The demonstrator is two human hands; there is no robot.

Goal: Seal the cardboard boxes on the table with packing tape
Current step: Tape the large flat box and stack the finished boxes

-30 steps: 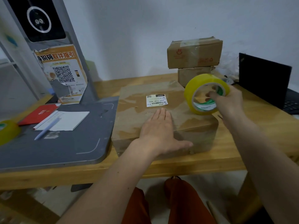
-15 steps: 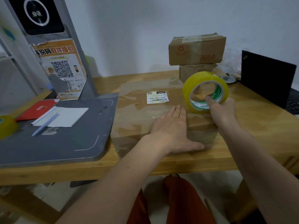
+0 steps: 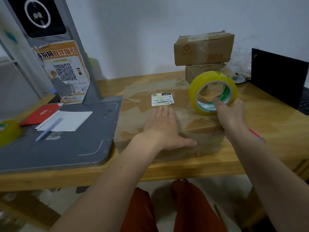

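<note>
**Tape may skew or snag**

My left hand (image 3: 164,129) lies flat on the box (image 3: 142,104), fingers straight, just short of the label (image 3: 162,99); my right hand (image 3: 229,113) grips the roll (image 3: 213,92) at the box's right edge; a crooked pull could wrinkle the strip, or the box could slide.

Dim, soft indoor light; warped edges

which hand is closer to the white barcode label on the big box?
Left. The left hand lies flat just below the white label; the right hand grips the tape roll further right.
</note>
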